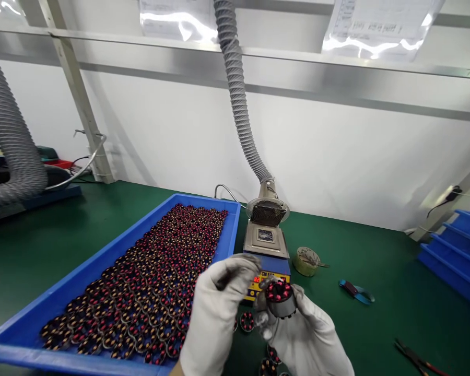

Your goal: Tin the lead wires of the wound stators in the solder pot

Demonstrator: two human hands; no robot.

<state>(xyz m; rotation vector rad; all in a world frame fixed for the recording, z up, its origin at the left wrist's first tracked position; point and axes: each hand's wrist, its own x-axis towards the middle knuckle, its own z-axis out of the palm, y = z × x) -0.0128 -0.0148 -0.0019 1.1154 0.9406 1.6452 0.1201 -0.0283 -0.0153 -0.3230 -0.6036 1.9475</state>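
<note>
My right hand [309,334], in a white glove with dirty fingertips, grips a motor stator [280,300]. The stator has a grey metal ring and red-and-black coils facing up. To its left is my left hand [215,308], also gloved, its fingers curled together near the stator but apart from it. Whatever its fingertips may hold is hidden. Just beyond both hands stands a solder pot [265,236] with a blue and yellow front and a lit red display. Several more stators, one of them upright by my hands [247,321], lie on the green table.
A blue tray [237,224] full of stators takes up the left. A grey hose [241,99] drops to a hood over the pot. Rightward are a round tin [306,262], blue-handled cutters [356,291], pliers [413,357] and stacked blue bins [454,261].
</note>
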